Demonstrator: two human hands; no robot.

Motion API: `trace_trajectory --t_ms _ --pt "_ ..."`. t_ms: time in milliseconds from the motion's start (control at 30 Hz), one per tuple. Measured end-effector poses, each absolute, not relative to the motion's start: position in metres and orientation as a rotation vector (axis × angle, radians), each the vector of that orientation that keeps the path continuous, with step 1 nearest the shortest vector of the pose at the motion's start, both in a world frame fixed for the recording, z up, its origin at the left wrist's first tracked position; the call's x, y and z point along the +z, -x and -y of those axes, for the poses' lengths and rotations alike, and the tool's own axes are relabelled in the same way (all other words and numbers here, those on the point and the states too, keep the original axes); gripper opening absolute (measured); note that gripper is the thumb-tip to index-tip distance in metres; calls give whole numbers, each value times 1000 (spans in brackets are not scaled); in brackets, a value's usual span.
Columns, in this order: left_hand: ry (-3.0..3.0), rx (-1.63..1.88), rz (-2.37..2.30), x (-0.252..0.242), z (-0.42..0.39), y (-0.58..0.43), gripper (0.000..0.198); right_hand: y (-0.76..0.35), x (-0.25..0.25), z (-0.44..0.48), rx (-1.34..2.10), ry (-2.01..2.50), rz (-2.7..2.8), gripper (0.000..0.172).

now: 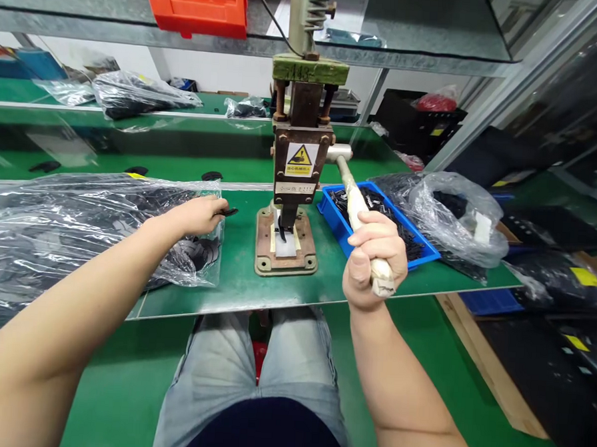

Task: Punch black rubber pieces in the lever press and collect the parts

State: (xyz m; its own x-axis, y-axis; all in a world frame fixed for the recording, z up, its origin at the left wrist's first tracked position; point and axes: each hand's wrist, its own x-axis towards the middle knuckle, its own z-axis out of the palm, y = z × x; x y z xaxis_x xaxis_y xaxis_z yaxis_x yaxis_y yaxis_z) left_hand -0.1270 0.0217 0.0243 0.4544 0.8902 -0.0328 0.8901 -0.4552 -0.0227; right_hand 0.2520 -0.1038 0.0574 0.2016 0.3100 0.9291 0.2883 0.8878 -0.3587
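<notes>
A hand-operated press point(302, 150) with a hand-warning sticker stands at the middle of the green bench. Wrapped in pale tape, its lever handle point(354, 201) slants toward me, and my right hand point(375, 254) is closed around the lower end. A small black part point(282, 233) sits on the light pad of the press base point(285, 259), under the ram. My left hand point(206, 215) pinches a small flat black piece point(228, 212) left of the press, above the mouth of a clear plastic bag point(93, 219) full of dark parts.
Right of the press is a blue tray point(427, 253) of small black parts, beside a clear plastic bag point(459, 218). A red bin point(197, 5) stands on the shelf above. More bagged parts point(140, 95) lie behind. The bench's front edge point(244, 309) runs above my legs.
</notes>
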Motion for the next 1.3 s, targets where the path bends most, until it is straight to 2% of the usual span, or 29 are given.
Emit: trace_trajectory --t_ms 133,267,400,500,567,867,1000,1300 --pt "2754 -25 1595 28 -9 103 38 -250 57 103 11 514 1367 23" --pt "2831 -286 1788 16 2 76 25 -249 58 103 30 501 1358 22" --pt "2776 -890 2187 -4 15 49 25 -249 58 104 39 502 1358 23" --pt "2766 -1392 2288 -12 21 34 32 -249 59 106 30 523 1367 24" --pt "2775 -1580 2334 -14 21 28 37 -250 59 107 25 546 1374 24" --pt "2999 -1540 2534 -9 16 15 37 -250 59 108 35 544 1380 25" --pt "2957 -1464 2616 -7 13 7 33 -250 59 106 31 531 1385 24" --pt "2627 -1461 2963 -1 15 -6 41 -248 58 105 32 529 1366 24"
